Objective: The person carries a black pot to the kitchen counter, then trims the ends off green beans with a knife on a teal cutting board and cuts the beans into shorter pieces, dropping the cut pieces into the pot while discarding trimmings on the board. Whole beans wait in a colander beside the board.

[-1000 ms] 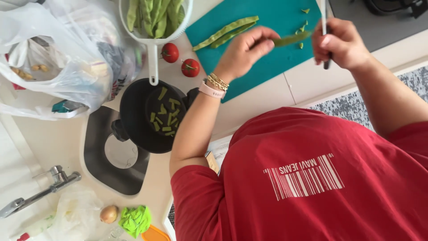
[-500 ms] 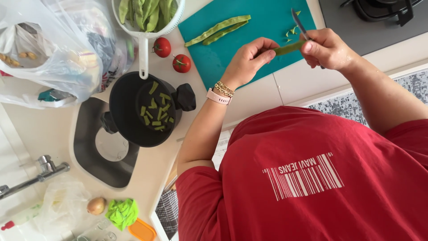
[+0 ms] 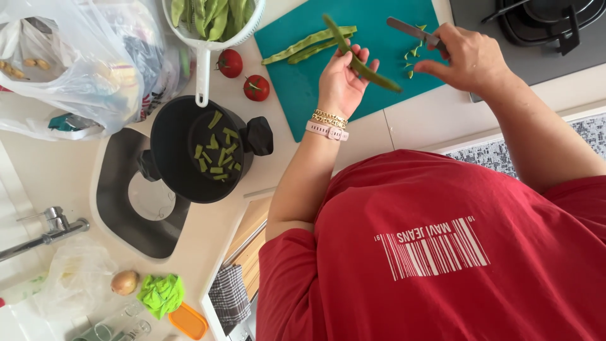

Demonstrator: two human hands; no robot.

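Nearest the body, on the tabletop (image 3: 379, 129), 1 black pot (image 3: 189, 158) w/ approx. a dozen cut bean pieces inside. Above it, 2 tomatoes (image 3: 243, 76). Left hand (image 3: 341, 79) grip closed round 1 long green bean pod (image 3: 363, 63), held over the teal cutting board (image 3: 297, 82); 2 more pods (image 3: 309, 43) lie on the board. Right hand (image 3: 467, 60) grip closed on 1 knife (image 3: 410, 30). Farthest, 1 white colander (image 3: 211, 25) full of pods, no. unclear.

We look down on a pale countertop (image 3: 63, 177) with a dark sink (image 3: 120, 208) and chrome tap (image 3: 44, 230), a black hob (image 3: 536, 31) (upper right), speckled floor (image 3: 499, 148) below, evenly lit.
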